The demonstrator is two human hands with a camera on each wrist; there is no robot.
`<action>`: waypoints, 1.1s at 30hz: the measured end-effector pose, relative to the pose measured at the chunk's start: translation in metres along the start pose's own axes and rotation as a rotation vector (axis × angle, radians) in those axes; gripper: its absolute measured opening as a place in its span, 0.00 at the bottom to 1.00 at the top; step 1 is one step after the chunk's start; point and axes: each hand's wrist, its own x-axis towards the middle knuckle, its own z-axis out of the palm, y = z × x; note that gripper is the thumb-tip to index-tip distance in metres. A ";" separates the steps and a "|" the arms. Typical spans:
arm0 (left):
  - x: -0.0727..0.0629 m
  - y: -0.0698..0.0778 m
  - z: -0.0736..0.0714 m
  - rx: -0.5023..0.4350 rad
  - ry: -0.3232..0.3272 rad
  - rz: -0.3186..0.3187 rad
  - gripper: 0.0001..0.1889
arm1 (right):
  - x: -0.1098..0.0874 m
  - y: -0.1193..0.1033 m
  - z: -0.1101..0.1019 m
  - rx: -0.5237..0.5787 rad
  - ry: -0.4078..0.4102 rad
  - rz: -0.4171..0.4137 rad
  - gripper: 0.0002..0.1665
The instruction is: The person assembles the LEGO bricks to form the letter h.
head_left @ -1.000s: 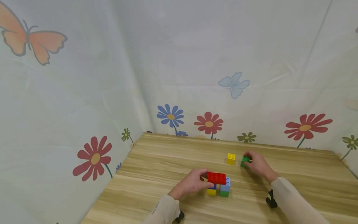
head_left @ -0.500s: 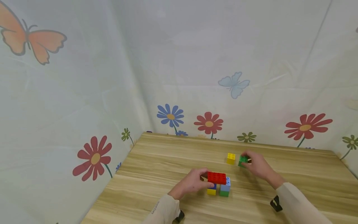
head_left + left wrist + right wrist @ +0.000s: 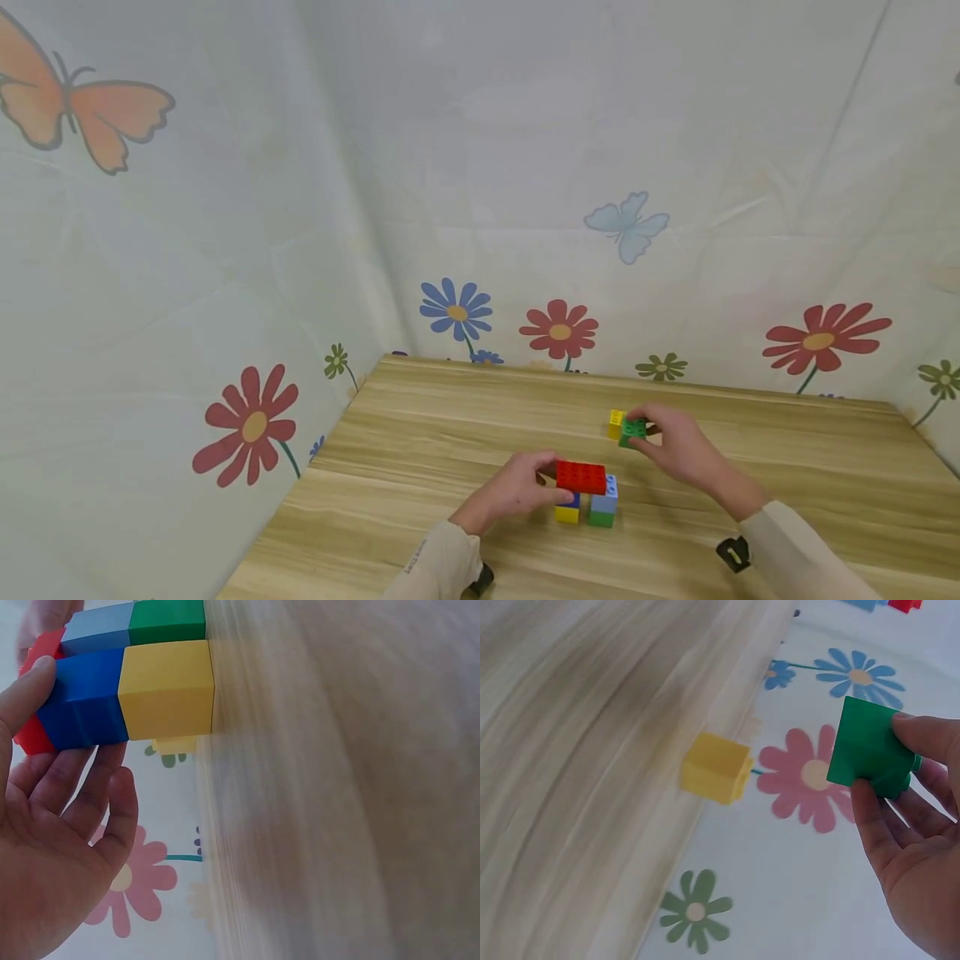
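My left hand (image 3: 519,486) pinches the left end of a red brick (image 3: 581,477) that lies across two short stacks. Under its left end a blue brick (image 3: 84,699) sits on a yellow brick (image 3: 166,690). The other stack has a light blue brick (image 3: 604,495) over a green brick (image 3: 602,519), with some light blue studs bare. In my right hand (image 3: 681,448) a separate green brick (image 3: 871,747) is held between thumb and fingers, off the table in the right wrist view. Behind it a loose yellow brick (image 3: 715,767) stands on the table, partly covered in the head view.
The wooden table (image 3: 450,417) runs back to a white cloth wall (image 3: 495,167) printed with flowers and butterflies. Another cloth side closes off the left. Dark straps (image 3: 733,553) hang at the wrists.
My right hand has moved left with the green brick, from beside the yellow brick to partly in front of it. The left hand stays on the red brick.
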 end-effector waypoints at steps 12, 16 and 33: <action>0.001 -0.001 0.000 0.007 -0.009 0.049 0.13 | 0.004 -0.030 0.003 0.028 -0.002 -0.120 0.18; 0.000 -0.001 0.000 -0.007 -0.013 0.052 0.12 | 0.004 -0.040 0.004 0.048 -0.040 -0.133 0.17; -0.001 -0.002 -0.002 -0.034 -0.033 0.105 0.12 | 0.011 -0.066 0.019 0.156 -0.166 -0.155 0.18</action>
